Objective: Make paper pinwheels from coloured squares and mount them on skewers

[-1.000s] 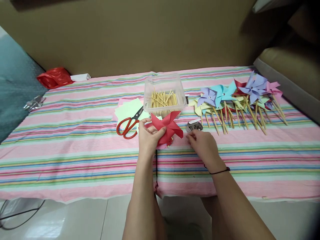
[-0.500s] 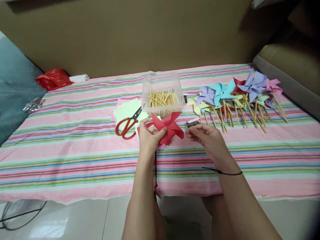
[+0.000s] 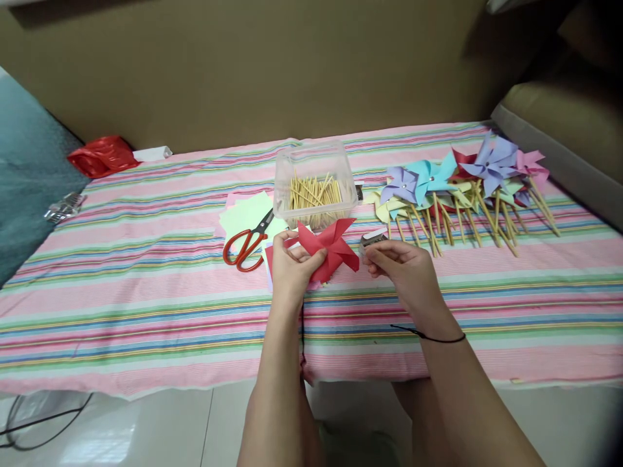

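My left hand [image 3: 295, 266] pinches a red paper pinwheel [image 3: 335, 250], with the thumb pressed on its folded middle and the blades spread to the right. My right hand [image 3: 402, 263] has its fingertips drawn together against a small dark and clear packet [image 3: 372, 240] with a white edge. What lies between those fingertips is too small to make out. Just left of my left hand are scissors [image 3: 248, 246] with orange-red handles, resting on light green paper sheets [image 3: 250, 211]. Behind the pinwheel stands a clear plastic box [image 3: 316, 155] holding many thin wooden sticks [image 3: 316, 192].
Finished pinwheels on sticks [image 3: 433, 178] lie in a row at the right. A red plastic bag [image 3: 103, 157], a white box [image 3: 152, 154] and a shiny clear packet [image 3: 64, 207] sit at the far left. A striped cloth [image 3: 146, 311] covers the surface, backed by a brown panel [image 3: 243, 71].
My right hand has shifted very slightly at the small packet. My left hand keeps hold of the red pinwheel, nearly still. The whole view has drifted a little.
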